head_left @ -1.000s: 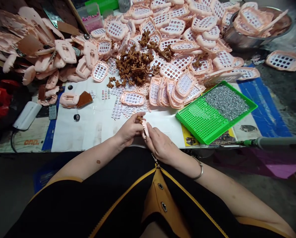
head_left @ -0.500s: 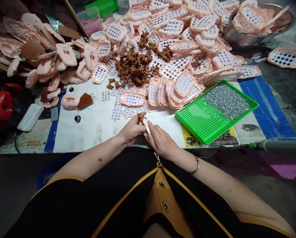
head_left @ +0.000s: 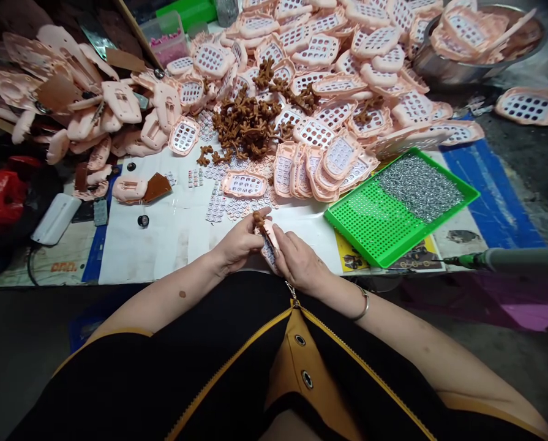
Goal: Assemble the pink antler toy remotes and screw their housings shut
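In front of my body, both hands meet over one pink plastic phone-shaped shell (head_left: pixel 270 230), held tilted, part of its keyed face showing. My left hand (head_left: pixel 239 244) grips its left side, with thumb and fingers by a small brown plastic piece (head_left: pixel 258 218) at the far end. My right hand (head_left: pixel 300 260) is closed round the right side, fingers hiding much of it. Just beyond lie loose small key pieces (head_left: pixel 216 205) and a pink keypad shell (head_left: pixel 245 184) lying face up. A heap of brown pieces (head_left: pixel 248 125) sits behind them.
Pink shells (head_left: pixel 319 49) are piled across the back, more backs (head_left: pixel 122 101) at left. A green tray (head_left: pixel 356 217) of screws (head_left: pixel 420 187) stands right. A metal bowl (head_left: pixel 480 70) holds shells. An electric screwdriver (head_left: pixel 507 260) lies at the right edge.
The shell has turned in my hands, so more of its keyed face shows. My left fingers have shifted slightly left. The screwdriver at right reaches further into view.
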{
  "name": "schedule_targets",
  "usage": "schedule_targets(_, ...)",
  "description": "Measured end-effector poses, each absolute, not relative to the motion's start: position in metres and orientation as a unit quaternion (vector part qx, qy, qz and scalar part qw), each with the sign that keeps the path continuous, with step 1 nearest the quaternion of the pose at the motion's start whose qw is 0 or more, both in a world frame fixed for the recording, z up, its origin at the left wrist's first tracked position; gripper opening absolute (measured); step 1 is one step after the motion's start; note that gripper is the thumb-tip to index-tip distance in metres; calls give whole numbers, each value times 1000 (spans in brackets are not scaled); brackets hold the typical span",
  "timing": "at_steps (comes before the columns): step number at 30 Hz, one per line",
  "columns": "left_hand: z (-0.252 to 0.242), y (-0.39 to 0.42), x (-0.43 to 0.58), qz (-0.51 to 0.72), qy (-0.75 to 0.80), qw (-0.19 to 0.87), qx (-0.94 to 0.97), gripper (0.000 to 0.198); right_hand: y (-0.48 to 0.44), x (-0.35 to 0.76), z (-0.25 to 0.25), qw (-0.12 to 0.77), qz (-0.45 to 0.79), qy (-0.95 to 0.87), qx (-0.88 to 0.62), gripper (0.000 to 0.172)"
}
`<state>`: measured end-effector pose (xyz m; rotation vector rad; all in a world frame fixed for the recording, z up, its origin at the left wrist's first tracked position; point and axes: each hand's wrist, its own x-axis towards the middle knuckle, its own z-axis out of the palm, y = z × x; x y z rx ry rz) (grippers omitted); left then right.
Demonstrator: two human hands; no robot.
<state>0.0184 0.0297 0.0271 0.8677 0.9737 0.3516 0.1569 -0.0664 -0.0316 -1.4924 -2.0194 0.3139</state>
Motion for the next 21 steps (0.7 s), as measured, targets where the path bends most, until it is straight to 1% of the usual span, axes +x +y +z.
schedule_targets(4,25,28,18,197,441,776,404,84,-66,158,-31,301,67,-771,-557,51)
schedule_targets(8,22,26,20,222,440,768,409,91,-65,158,-29,289,-21,-787,-544,52)
schedule_targets(10,20,25,20,227,437,767,412,96,-65,158,-29,282,-42,-787,-547,52)
schedule_targets(14,14,25,19,212,426,771,424,103,-66,158,-31,276,-44,-786,-551,53)
schedule_targets(21,9,24,15,225,419,772,422,109,-69,161,-32,295,-21,-778,-554,58)
